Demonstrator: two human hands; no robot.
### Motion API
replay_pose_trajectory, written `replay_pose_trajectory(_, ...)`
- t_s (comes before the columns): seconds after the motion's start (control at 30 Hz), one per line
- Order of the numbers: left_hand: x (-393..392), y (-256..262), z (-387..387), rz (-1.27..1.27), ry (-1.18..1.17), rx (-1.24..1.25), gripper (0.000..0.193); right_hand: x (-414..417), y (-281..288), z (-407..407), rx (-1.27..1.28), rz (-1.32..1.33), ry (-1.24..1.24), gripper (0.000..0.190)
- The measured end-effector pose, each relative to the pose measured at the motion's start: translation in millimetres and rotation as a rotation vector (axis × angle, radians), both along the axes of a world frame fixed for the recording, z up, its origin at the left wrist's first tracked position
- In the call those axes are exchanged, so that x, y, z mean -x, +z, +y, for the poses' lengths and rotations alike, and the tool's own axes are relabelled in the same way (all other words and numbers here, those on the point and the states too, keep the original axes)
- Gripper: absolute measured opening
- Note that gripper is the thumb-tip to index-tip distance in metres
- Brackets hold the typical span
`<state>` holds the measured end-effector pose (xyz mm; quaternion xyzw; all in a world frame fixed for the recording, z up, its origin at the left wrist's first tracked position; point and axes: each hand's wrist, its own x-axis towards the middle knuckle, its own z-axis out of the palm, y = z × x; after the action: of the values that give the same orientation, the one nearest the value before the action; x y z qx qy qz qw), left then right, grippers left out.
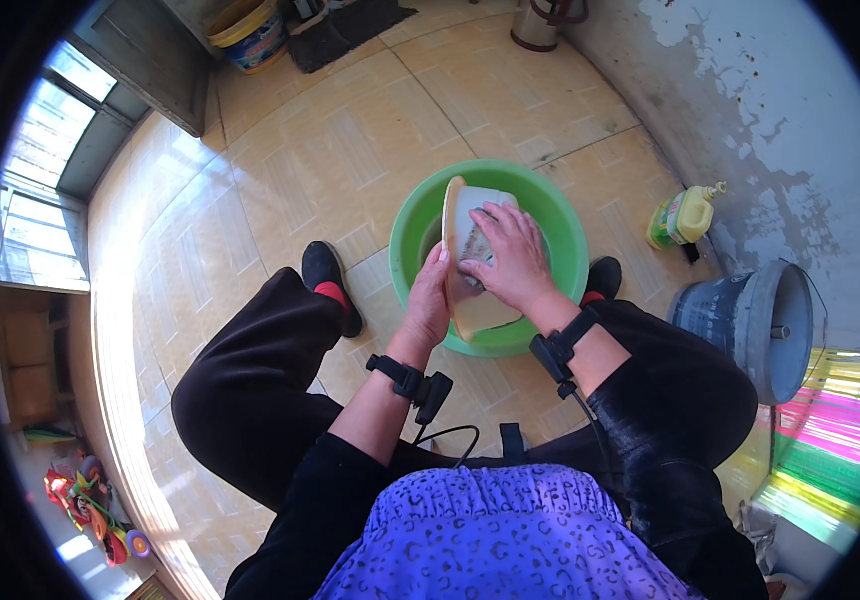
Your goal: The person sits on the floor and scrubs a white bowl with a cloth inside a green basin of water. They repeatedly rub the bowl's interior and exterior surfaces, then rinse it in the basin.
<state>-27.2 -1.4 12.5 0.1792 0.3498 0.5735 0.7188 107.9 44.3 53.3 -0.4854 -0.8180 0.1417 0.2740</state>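
Note:
A large green plastic basin [405,210] rests on the floor between my feet. Over it, a whitish bowl [482,315] with a tan rim is tipped on its side. My left hand [428,300] grips the bowl by its rim, thumb along the edge. Under the curled fingers of my right hand [514,259] is a greyish scouring pad [477,251], pressed to the bowl's outer wall. Whether the pad is metal or fibre I cannot tell. The bowl and both hands hide much of the basin's inside.
A yellow detergent jug [681,217] stands right of the basin, by the peeling wall [745,142]. Nearer me is a grey-blue bucket [745,322]. A yellow-rimmed bucket [250,37] and a dark mat [347,34] lie far off. Colourful toys [96,506] sit at left.

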Motion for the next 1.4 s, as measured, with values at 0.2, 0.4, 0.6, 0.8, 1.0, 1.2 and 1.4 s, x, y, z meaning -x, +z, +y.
replay_pose_trajectory(0.2,-7.6,1.4,-2.0,0.188,-0.026,-0.047,0.046,8.2,-12.9,7.7,0.014,-0.024,-0.068,0.046)
replay_pose_trajectory(0.4,-19.1,9.5,-6.4,0.174,-0.121,-0.010,0.043,14.8,-10.2,43.6,0.168,-0.150,-0.301,0.030)
replay_pose_trajectory(0.6,-14.7,-1.8,-2.1,0.072,0.007,0.017,0.040,17.3,-20.2,17.4,0.132,-0.049,-0.194,0.039)
replay_pose_trajectory(0.8,-17.9,-9.6,0.6,0.046,-0.014,-0.037,0.038,20.8,-19.7,12.7,0.088,-0.115,-0.277,0.033)
replay_pose_trajectory(1.0,-12.8,-3.8,-1.5,-0.015,-0.055,0.060,0.040,28.5,-18.8,40.9,0.196,-0.128,-0.305,0.031)
replay_pose_trajectory(1.2,-10.9,-4.2,2.5,0.006,-0.034,-0.024,0.040,15.9,-23.6,14.5,-0.014,-0.088,-0.193,0.032)
replay_pose_trajectory(1.4,-14.0,4.6,-1.3,0.059,-0.147,0.020,0.040,24.4,-19.1,61.7,0.216,-0.168,-0.407,0.026)
